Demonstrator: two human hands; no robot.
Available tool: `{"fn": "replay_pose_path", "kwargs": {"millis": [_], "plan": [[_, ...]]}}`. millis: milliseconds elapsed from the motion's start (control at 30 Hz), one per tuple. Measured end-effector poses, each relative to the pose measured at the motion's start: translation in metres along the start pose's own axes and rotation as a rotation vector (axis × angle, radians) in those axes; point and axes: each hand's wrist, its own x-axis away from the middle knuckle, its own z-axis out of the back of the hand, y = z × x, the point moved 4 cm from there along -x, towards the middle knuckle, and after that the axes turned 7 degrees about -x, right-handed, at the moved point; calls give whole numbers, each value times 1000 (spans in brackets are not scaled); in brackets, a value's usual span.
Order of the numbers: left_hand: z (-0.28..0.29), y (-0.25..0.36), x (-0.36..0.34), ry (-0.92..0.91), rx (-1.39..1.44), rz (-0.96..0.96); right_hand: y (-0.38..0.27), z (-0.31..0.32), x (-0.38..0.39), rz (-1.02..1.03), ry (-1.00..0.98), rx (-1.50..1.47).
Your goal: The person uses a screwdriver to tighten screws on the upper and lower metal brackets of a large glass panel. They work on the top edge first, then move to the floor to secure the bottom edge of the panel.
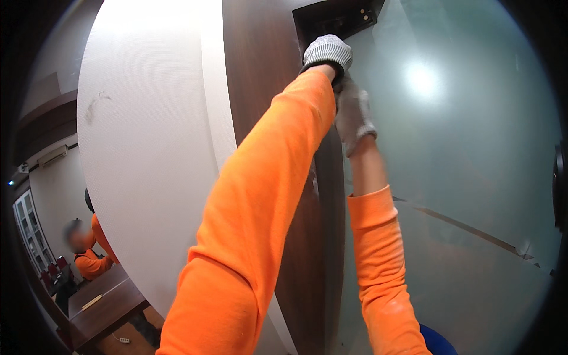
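High in view, my left hand (327,54), in a grey-white knit glove with a dark cuff, is curled closed beside the edge of a frosted glass panel (461,148). Whatever it grips is hidden. Just below and to its right, my right hand (355,115), gloved and slightly blurred, reaches upward, its fingers mostly hidden behind my left hand. Both hands are against or very near the dark wood frame (254,77), below a black metal fitting (322,21) at the glass's top corner. Orange sleeves cover both forearms.
A white textured wall (142,130) fills the left-middle. Beyond it, two people in orange (92,263) are near a wooden table (103,305) with a thin yellowish object on it. A glass-door cabinet (34,228) stands behind them. A blue rounded object (438,340) shows at bottom right.
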Motion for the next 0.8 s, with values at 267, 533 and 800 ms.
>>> {"fn": "replay_pose_path", "kwargs": {"millis": [267, 533, 800], "plan": [[1, 6, 5, -28, -47, -6, -3, -17, 25, 275, 139, 206], [-7, 8, -14, -145, -120, -72, 4, 6, -16, -64, -205, -668], [-5, 7, -21, -167, -160, -79, -22, -18, 12, 566, 323, 863]]}}
